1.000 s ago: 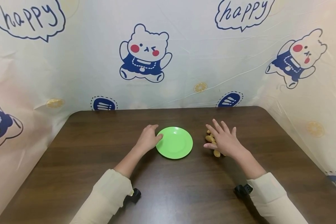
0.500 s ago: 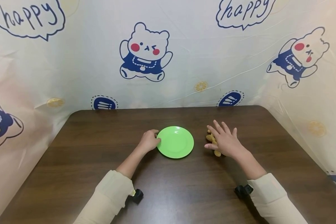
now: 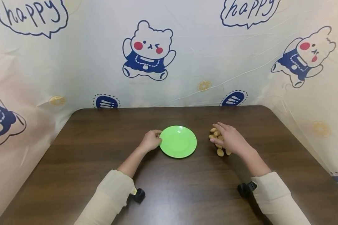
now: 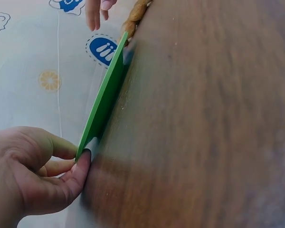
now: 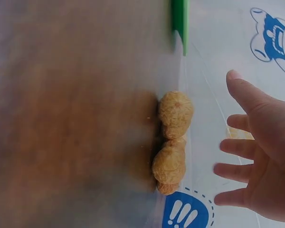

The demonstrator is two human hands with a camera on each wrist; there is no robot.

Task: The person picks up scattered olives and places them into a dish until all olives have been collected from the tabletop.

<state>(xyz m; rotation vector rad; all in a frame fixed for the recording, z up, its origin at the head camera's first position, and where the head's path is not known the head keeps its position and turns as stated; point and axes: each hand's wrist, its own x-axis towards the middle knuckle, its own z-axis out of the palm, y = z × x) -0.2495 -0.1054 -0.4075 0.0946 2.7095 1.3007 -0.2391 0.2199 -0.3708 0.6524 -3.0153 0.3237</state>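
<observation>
A round green plate (image 3: 178,142) lies on the brown table, its left rim pinched between the thumb and fingers of my left hand (image 3: 151,140). The left wrist view shows the plate (image 4: 104,97) edge-on, slightly tilted, with the thumb at the rim. To the right of the plate is a small heap of several unshelled peanuts (image 3: 220,152). My right hand (image 3: 233,139) hovers over them, partly hiding the heap in the head view. In the right wrist view its fingers (image 5: 235,172) are spread and apart from the peanuts (image 5: 170,164), holding nothing.
The dark wooden table (image 3: 169,190) has rounded far corners. A pale printed curtain (image 3: 191,56) with bears and "happy" bubbles stands behind it and along both sides. Black wrist cameras (image 3: 139,196) sit at both sleeve cuffs.
My left fingers have closed on the plate's rim. My right hand has drawn its fingers closer together and shifted slightly right, so more peanuts show. The head view has tilted slightly.
</observation>
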